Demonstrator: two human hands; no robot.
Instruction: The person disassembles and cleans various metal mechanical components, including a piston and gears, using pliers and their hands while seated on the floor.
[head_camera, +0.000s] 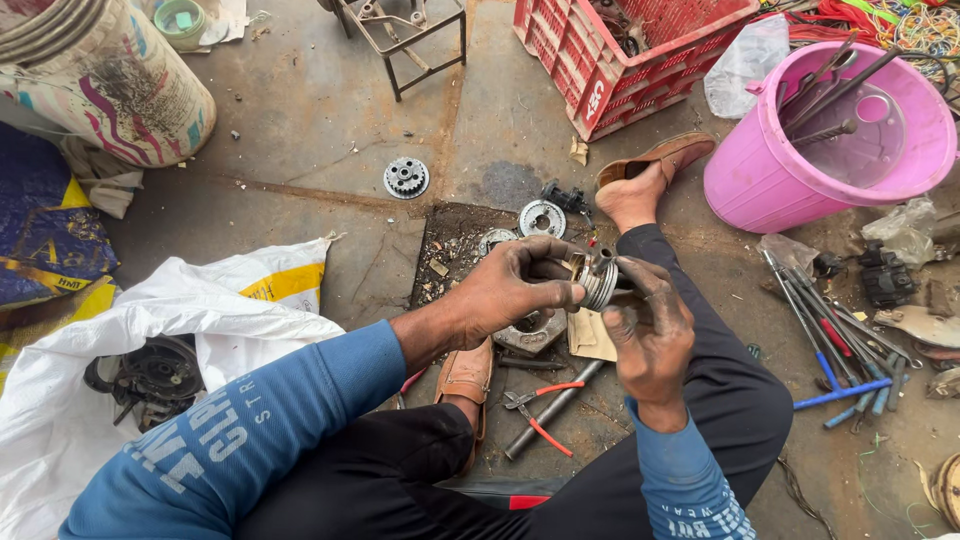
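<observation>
A pink bucket (770, 175) stands on the concrete floor (300, 120) at the far right, with long metal rods and tools leaning inside it. Beside it, toward the far edge of the floor, a red plastic crate (620, 70) holds dark metal parts that are hard to make out. At the near left a white sack (60, 400) lies open, and a black round machine part (150, 375) rests in its mouth. A large printed drum (110, 85) lies tilted at the far left corner.

The left hand (510, 290) is curled tight around one end of a stack of metal rings (598, 283), fingers wrapped over the top of it. The right hand (650, 330) closes on the other end, thumb and fingertips pinching the rim, the palm turned toward the camera. Both hands are dark with grease.

The stack of metal rings is held in the air above the person's lap, over the middle of the floor. It is a short cylinder of thin, shiny silver discs pressed edge to edge, with a darker piece at its left end, mostly hidden by the left hand.

On the floor beneath lie red-handled pliers (540, 405), a grey gear (406, 178) farther off, and a row of tools (840, 340) to the right.
</observation>
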